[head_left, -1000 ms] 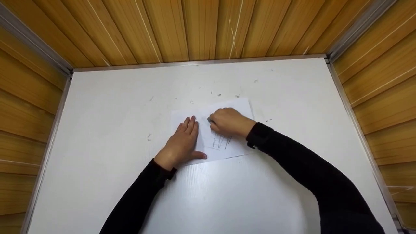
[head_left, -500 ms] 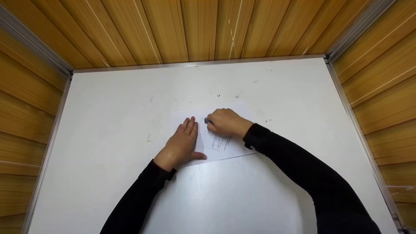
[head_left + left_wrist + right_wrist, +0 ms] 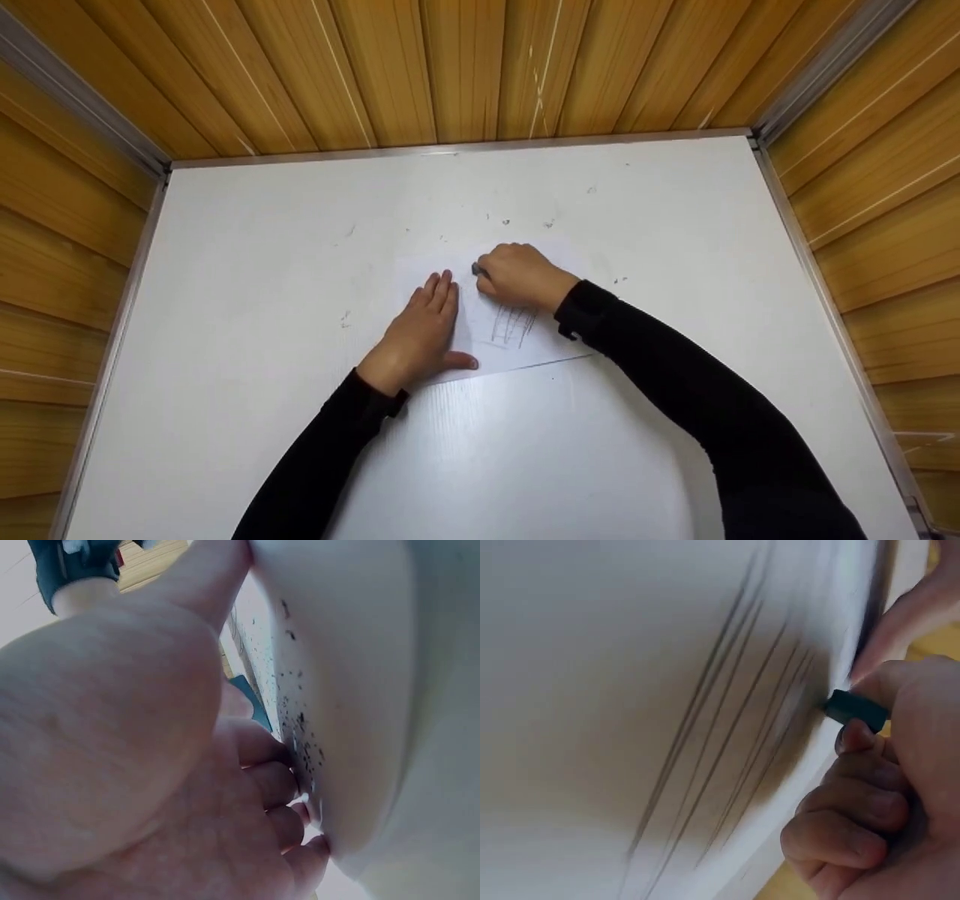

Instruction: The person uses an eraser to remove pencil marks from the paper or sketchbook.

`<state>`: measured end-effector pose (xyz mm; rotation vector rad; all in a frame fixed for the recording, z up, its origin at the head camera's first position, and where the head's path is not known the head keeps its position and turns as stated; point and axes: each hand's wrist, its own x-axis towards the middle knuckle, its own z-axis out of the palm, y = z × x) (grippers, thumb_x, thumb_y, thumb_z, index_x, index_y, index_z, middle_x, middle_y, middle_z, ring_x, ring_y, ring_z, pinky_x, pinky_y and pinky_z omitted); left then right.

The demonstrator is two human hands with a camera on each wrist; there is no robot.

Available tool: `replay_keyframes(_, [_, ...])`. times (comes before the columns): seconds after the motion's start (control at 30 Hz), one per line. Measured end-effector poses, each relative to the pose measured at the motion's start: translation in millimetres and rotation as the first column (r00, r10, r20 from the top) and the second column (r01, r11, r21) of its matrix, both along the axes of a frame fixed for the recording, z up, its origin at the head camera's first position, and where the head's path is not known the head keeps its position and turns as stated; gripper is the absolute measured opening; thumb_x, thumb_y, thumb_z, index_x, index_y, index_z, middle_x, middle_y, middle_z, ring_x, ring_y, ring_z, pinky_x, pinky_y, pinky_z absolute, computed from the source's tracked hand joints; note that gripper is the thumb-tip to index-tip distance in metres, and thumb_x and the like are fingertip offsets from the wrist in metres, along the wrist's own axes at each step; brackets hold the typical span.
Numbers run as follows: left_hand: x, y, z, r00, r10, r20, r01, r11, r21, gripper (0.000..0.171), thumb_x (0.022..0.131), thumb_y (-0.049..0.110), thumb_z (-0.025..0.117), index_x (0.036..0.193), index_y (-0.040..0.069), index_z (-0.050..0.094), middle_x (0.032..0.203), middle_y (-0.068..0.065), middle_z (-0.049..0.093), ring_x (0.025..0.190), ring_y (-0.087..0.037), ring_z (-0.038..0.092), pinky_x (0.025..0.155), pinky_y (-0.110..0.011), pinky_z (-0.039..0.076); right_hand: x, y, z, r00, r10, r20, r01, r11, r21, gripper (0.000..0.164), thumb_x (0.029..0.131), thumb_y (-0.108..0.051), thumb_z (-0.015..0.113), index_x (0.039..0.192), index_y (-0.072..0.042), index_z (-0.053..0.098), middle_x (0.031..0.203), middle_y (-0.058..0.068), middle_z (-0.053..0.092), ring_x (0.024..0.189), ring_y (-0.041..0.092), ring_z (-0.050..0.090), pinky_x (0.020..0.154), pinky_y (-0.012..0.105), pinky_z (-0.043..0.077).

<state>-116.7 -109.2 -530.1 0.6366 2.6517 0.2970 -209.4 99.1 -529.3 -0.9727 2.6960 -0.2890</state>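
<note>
A white sheet of paper (image 3: pixel 501 361) lies on the white table, with several dark pencil lines (image 3: pixel 513 327) drawn on it. Flat on the paper's left part rests my left hand (image 3: pixel 416 334), its thumb spread to the right. My right hand (image 3: pixel 525 274) pinches a small dark green eraser (image 3: pixel 855 709) between thumb and curled fingers. In the right wrist view the eraser's end touches the paper beside the long pencil lines (image 3: pixel 727 712). Dark crumbs (image 3: pixel 304 735) lie scattered on the paper near my left fingers. My right hand hides the upper part of the drawing.
Small dark crumbs and marks (image 3: pixel 506 222) dot the white table (image 3: pixel 247 360) behind and beside the paper. Wood-patterned panels (image 3: pixel 465 67) with metal edging enclose the table at the back and on both sides.
My right hand has shifted slightly left and away from me with the eraser, showing more of the pencil lines below it. The left hand stays in place.
</note>
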Motion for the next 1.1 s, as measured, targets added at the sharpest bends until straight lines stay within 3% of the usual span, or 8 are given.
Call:
replay_keyframes(0.07, [-0.4, -0.4, 0.8, 1.0, -0.002, -0.006, 0.002, 1.0, 0.003, 0.132, 0.089, 0.069, 0.083, 0.172, -0.01, 0.018, 0.183, -0.03, 0.01, 0.174, -0.045, 0.009, 0.14, -0.057, 0.021, -2.8, 0.4, 0.3, 1.0, -0.017, -0.026, 0.017, 1.0, 0.004, 0.024, 0.104, -0.022, 0.059, 0.097, -0.004, 0.072, 0.094, 0.015, 0.075, 0.093, 0.035, 0.074, 0.088, 0.053, 0.062])
replay_keyframes(0.27, [-0.7, 0.1, 1.2, 1.0, -0.002, -0.02, 0.003, 1.0, 0.028, 0.131, 0.088, 0.067, 0.085, 0.172, -0.01, 0.02, 0.183, -0.03, 0.012, 0.173, -0.046, 0.011, 0.14, -0.058, 0.021, 3.9, -3.8, 5.7, 0.992, 0.11, 0.066, -0.111, 0.994, 0.013, 0.033, 0.107, -0.027, 0.054, 0.111, -0.002, 0.074, 0.106, 0.018, 0.079, 0.101, 0.038, 0.076, 0.094, 0.055, 0.062])
replay_keyframes(0.47, [-1.0, 0.3, 0.7, 1.0, -0.007, -0.016, 0.008, 1.0, 0.029, 0.132, 0.088, 0.068, 0.085, 0.172, -0.01, 0.02, 0.183, -0.031, 0.013, 0.173, -0.046, 0.011, 0.139, -0.059, 0.023, -1.8, 4.0, 15.9, 1.0, 0.025, -0.017, -0.024, 0.999, 0.028, 0.022, 0.105, -0.022, 0.059, 0.094, -0.006, 0.07, 0.093, 0.013, 0.076, 0.091, 0.031, 0.073, 0.087, 0.051, 0.062])
replay_keyframes(0.63, [-0.4, -1.2, -0.3, 1.0, 0.002, -0.007, -0.001, 1.0, 0.028, 0.131, 0.088, 0.067, 0.085, 0.172, -0.009, 0.02, 0.183, -0.03, 0.013, 0.173, -0.045, 0.011, 0.14, -0.058, 0.021, -1.4, 3.6, 9.9, 0.989, 0.104, 0.103, -0.104, 0.995, -0.009, 0.025, 0.106, -0.026, 0.056, 0.094, -0.007, 0.068, 0.09, 0.01, 0.072, 0.09, 0.028, 0.069, 0.086, 0.048, 0.061])
replay_keyframes(0.87, [0.6, -0.8, -2.7, 1.0, 0.006, -0.025, -0.006, 1.0, 0.021, 0.131, 0.088, 0.068, 0.085, 0.173, -0.009, 0.02, 0.183, -0.029, 0.013, 0.174, -0.044, 0.012, 0.14, -0.056, 0.023, -13.6, 10.3, 7.3, 0.998, -0.042, 0.037, 0.041, 0.999, 0.029, 0.025, 0.102, -0.021, 0.058, 0.079, -0.01, 0.056, 0.079, 0.007, 0.06, 0.079, 0.026, 0.057, 0.078, 0.049, 0.059])
replay_keyframes(1.1, [-1.1, -2.9, 0.2, 1.0, 0.02, 0.011, -0.021, 1.0, 0.015, 0.132, 0.087, 0.068, 0.085, 0.174, -0.005, 0.018, 0.185, -0.025, 0.009, 0.175, -0.04, 0.009, 0.141, -0.052, 0.019, -8.1, 25.5, 14.0, 0.997, -0.035, 0.065, 0.038, 0.998, -0.047, 0.033, 0.109, -0.027, 0.056, 0.079, -0.012, 0.056, 0.079, 0.005, 0.06, 0.084, 0.028, 0.062, 0.082, 0.046, 0.056])
